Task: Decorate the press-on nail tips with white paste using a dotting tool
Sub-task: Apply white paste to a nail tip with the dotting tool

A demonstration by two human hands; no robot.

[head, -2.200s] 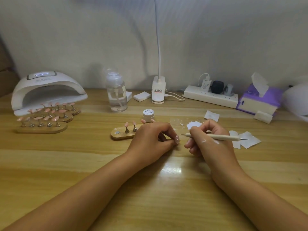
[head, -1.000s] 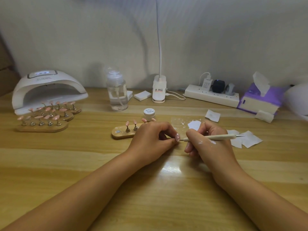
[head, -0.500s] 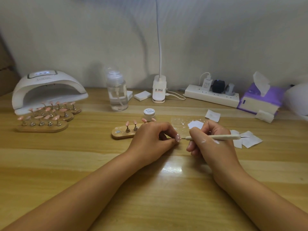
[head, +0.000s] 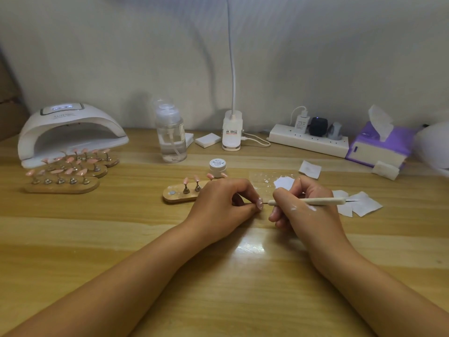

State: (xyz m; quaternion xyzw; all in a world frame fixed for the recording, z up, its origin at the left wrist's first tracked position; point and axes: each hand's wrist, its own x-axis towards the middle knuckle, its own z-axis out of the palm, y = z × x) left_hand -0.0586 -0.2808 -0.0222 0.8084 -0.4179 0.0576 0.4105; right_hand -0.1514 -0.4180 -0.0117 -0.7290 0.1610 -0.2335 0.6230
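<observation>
While left fingers [head: 243, 189] pinch nail tip [head: 259, 203], right fingers [head: 281, 195] grip dotting tool [head: 323, 201]; jar [head: 218, 167] behind.

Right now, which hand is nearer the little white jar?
Left. The left hand lies just in front of the white jar; the right hand is farther off, to its right.

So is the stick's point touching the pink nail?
Cannot tell. In the head view the tool ends right at the nail the left hand pinches, too small to judge.
</observation>
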